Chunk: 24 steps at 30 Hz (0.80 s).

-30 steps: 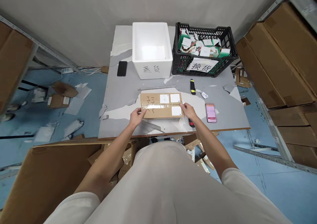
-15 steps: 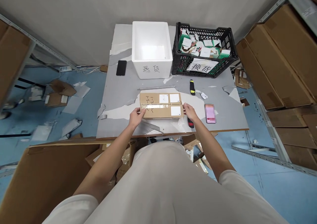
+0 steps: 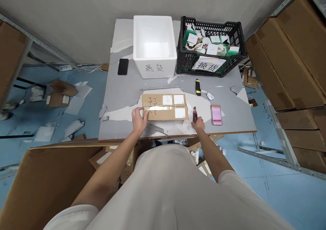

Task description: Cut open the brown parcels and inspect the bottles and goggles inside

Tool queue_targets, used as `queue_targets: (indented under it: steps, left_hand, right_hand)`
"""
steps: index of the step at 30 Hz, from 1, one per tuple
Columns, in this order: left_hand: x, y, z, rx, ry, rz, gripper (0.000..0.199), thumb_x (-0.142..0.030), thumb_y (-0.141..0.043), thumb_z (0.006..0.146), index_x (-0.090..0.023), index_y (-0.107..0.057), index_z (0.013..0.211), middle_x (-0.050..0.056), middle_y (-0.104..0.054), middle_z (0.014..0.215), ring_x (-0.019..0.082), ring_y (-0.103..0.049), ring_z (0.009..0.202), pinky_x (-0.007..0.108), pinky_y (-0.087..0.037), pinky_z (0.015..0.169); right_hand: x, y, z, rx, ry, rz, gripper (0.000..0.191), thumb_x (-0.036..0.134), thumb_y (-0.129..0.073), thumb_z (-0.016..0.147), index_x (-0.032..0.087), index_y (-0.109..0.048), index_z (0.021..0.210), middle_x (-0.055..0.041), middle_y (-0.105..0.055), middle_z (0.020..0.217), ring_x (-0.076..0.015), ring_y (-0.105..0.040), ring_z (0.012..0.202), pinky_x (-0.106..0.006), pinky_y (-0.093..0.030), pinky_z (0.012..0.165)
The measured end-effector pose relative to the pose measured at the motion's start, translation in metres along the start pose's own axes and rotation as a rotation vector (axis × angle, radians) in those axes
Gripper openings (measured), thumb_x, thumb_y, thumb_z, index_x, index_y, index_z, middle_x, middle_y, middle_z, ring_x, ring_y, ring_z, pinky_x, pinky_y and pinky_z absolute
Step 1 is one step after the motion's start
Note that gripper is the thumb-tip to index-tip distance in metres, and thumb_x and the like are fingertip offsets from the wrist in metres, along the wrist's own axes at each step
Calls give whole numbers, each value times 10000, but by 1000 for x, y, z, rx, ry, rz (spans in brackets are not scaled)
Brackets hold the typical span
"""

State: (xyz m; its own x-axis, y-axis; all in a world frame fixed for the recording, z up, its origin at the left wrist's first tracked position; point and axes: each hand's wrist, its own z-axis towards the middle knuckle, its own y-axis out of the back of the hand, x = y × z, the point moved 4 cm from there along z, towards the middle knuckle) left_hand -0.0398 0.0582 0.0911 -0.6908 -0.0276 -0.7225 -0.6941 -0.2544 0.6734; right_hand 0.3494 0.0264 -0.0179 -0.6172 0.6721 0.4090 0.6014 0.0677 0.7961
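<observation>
A taped cardboard box [image 3: 165, 113] lies flat on the table, with white labels and black handwriting on its top. My left hand [image 3: 139, 122] grips its left end, thumb on the near left corner and fingers round the side. To the right of the box, a red-and-black utility knife [image 3: 195, 116] points away from me. My right hand [image 3: 199, 124] has its fingers closed on the knife's near end. Farther back lies a second utility knife [image 3: 198, 87], black and yellow, beside a crumpled bit of paper [image 3: 210, 96].
A white foam box [image 3: 156, 69] and a black plastic crate [image 3: 214, 64] of small green-and-white boxes stand at the table's back. One phone [image 3: 123, 66] lies left, another with a pink screen [image 3: 216, 115] right. A large open carton [image 3: 58, 175] stands front left; stacked cartons [image 3: 280, 60] line the right.
My right hand has let go of the box's right end and moved down and right onto the red-and-black utility knife. My left hand stays at the box's left end.
</observation>
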Motion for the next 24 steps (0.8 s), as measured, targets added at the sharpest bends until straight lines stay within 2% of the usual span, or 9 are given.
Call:
queue_targets:
  steps: [2, 4, 7, 9, 12, 15, 17, 20, 24]
  left_hand:
    - [-7, 1, -5, 23, -87, 54, 371, -393, -527, 864, -165, -552, 1156, 159, -508, 1258, 299, -429, 1238, 462, -318, 1066]
    - [-15, -1, -12, 106, -195, 96, 372, -393, -525, 868, -167, -574, 1160, 162, -501, 1311, 311, -406, 1280, 478, -299, 1079]
    - [-23, -9, -22, 271, -353, 128, 430, -398, -520, 874, -182, -561, 1243, 151, -482, 1393, 317, -353, 1357, 486, -244, 1119]
    - [-24, -16, -27, 337, -407, 137, 475, -394, -509, 881, -188, -526, 1309, 142, -454, 1439, 310, -321, 1391, 484, -208, 1142]
    - [-20, -24, -29, 357, -423, 141, 494, -371, -480, 898, -189, -493, 1357, 137, -447, 1454, 296, -328, 1397, 480, -200, 1151]
    - [-18, -27, -28, 331, -443, 175, 479, -351, -455, 912, -181, -496, 1357, 141, -470, 1437, 287, -351, 1387, 483, -229, 1142]
    - [-18, -27, -26, 313, -463, 226, 464, -346, -439, 920, -180, -505, 1348, 141, -488, 1422, 280, -373, 1374, 484, -260, 1129]
    - [-20, -27, -25, 296, -495, 303, 451, -350, -425, 929, -171, -518, 1332, 142, -519, 1393, 273, -407, 1351, 480, -302, 1110]
    - [-22, -26, -25, 284, -523, 350, 449, -350, -429, 930, -162, -527, 1325, 144, -529, 1382, 276, -426, 1337, 475, -329, 1093]
  right_hand:
    - [3, 6, 0, 22, 14, 27, 522, 273, -673, 634, 160, -509, 1116, -196, -598, 1098, -332, -603, 1024, -496, -447, 918]
    - [9, 19, 3, 44, 38, 72, 559, 282, -588, 707, 117, -456, 1224, -178, -636, 1022, -301, -645, 909, -465, -484, 859]
    - [34, 54, 5, 42, 116, 171, 607, 271, -367, 842, 106, -240, 1412, -122, -668, 963, -219, -659, 738, -369, -526, 736]
    - [69, 81, -2, 32, 289, 238, 620, 241, -302, 874, 136, -143, 1465, -108, -670, 988, -188, -635, 679, -333, -520, 692]
    - [147, 102, -34, 158, 768, 170, 585, 262, -372, 901, 201, -246, 1469, -112, -640, 1118, -182, -611, 702, -342, -502, 730]
    - [220, 89, -79, 366, 1196, -87, 544, 282, -413, 926, 288, -329, 1463, -69, -600, 1221, -226, -605, 961, -354, -454, 877]
    - [252, 69, -99, 497, 1305, -317, 523, 256, -391, 940, 324, -354, 1457, -56, -624, 1159, -222, -610, 947, -335, -446, 840]
    - [278, 43, -110, 577, 1367, -629, 524, 211, -334, 955, 334, -348, 1464, -77, -625, 1161, -215, -624, 896, -301, -418, 747]
    - [286, 33, -109, 530, 1430, -824, 535, 203, -287, 968, 335, -300, 1486, -110, -599, 1226, -214, -632, 868, -288, -372, 677]
